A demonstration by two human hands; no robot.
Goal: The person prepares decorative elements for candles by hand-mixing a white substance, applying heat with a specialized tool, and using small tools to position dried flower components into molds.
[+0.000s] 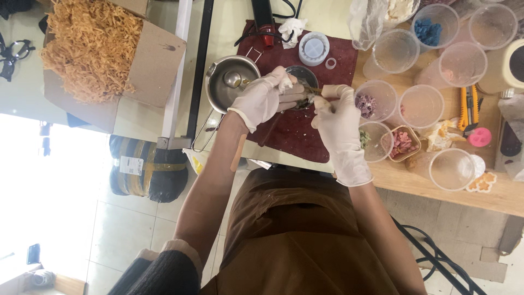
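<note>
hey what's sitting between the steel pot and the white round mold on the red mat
In the head view, a small silver ladle lies in the steel pot; between it and the white round mold, the red mat is mostly bare.

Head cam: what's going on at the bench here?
A person in white gloves works over a dark red mat on a wooden table. The left hand steadies a small dark round container, and the right hand holds a thin stick-like tool at it. A steel pouring pot sits just left. Clear plastic cups, some holding coloured bits, stand to the right.
</note>
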